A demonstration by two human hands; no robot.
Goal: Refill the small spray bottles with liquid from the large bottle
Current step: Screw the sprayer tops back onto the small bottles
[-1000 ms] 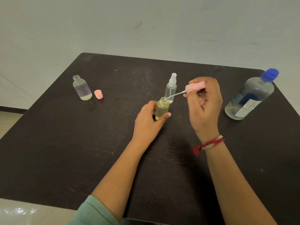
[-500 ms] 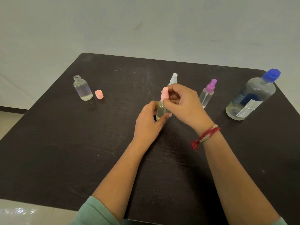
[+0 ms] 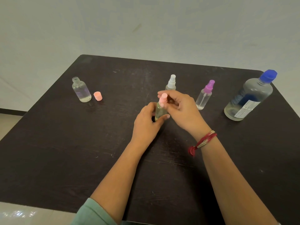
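**Pink spray top held at the neck of a small bottle**

A small bottle of yellowish liquid stands upright at mid-worktop. It is grasped round its body by the fingers of the left hand. The pink spray top at its neck is pinched by the fingers of the right hand. Behind are a white-topped spray bottle and, to the right, a purple-topped spray bottle. The large bottle, blue-capped, is seen at far right. An open bottle and a pink cap are placed side by side at far left.
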